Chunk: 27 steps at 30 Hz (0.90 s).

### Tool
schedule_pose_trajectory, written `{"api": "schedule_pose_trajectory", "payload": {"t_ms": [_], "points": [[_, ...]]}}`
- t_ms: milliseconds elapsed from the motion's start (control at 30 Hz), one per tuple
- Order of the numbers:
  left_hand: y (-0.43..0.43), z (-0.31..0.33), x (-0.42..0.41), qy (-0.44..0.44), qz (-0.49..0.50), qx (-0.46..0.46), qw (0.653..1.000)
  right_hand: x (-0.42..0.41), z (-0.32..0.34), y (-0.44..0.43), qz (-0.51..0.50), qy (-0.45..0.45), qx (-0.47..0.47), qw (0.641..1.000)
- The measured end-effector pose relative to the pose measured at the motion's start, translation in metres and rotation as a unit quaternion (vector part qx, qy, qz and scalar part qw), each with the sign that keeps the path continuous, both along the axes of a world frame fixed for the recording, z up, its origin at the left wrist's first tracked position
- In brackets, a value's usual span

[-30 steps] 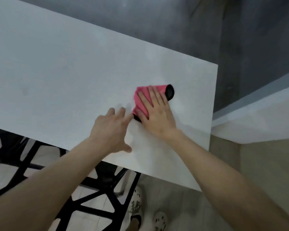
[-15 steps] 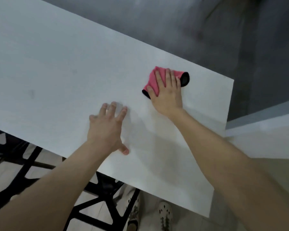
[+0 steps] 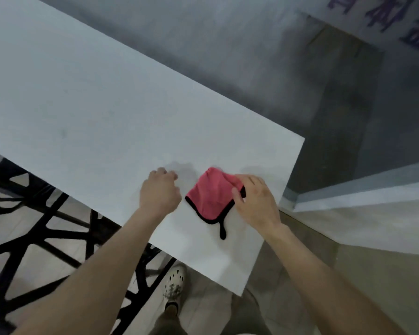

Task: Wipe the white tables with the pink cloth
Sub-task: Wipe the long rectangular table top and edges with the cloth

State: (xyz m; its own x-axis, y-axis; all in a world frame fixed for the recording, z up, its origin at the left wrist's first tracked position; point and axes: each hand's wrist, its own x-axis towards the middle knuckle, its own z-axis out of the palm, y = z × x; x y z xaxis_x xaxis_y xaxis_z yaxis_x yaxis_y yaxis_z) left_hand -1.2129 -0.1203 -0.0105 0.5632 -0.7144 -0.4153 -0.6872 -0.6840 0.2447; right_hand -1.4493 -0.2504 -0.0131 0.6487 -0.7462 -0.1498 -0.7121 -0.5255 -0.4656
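A pink cloth [image 3: 209,194] with black trim and a black hanging loop lies bunched near the right end of the white table [image 3: 87,112]. My right hand [image 3: 255,201] pinches the cloth's right edge and lifts part of it off the surface. To the cloth's left, my left hand [image 3: 160,192] rests on the tabletop with its fingers curled under, holding nothing and not touching the cloth.
The table's right end [image 3: 288,189] and near edge [image 3: 203,274] are close to the cloth. A second white surface [image 3: 373,213] lies lower right, across a gap. Black table legs [image 3: 46,238] and my shoes [image 3: 174,284] show below. A grey wall runs behind.
My right hand has pulled the cloth back from the far side toward the near right corner and now pinches its edge instead of pressing flat. My left hand's fingers have curled.
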Motion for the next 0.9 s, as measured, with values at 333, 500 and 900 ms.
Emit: {"api": "schedule_pose_trajectory", "payload": {"t_ms": [333,500,900], "points": [[-0.008,0.031,-0.082,0.19,0.252,-0.084,0.945,-0.046,0.039,-0.051,0.177,0.085,0.074,0.978],[0.004,0.096,-0.084,0.181,0.19,-0.179,0.948,-0.026,0.079,-0.064,0.186,-0.026,0.053,0.981],[0.023,0.242,-0.058,0.158,0.012,-0.211,0.965,0.034,0.133,-0.038,0.327,-0.002,0.183,0.927]]}}
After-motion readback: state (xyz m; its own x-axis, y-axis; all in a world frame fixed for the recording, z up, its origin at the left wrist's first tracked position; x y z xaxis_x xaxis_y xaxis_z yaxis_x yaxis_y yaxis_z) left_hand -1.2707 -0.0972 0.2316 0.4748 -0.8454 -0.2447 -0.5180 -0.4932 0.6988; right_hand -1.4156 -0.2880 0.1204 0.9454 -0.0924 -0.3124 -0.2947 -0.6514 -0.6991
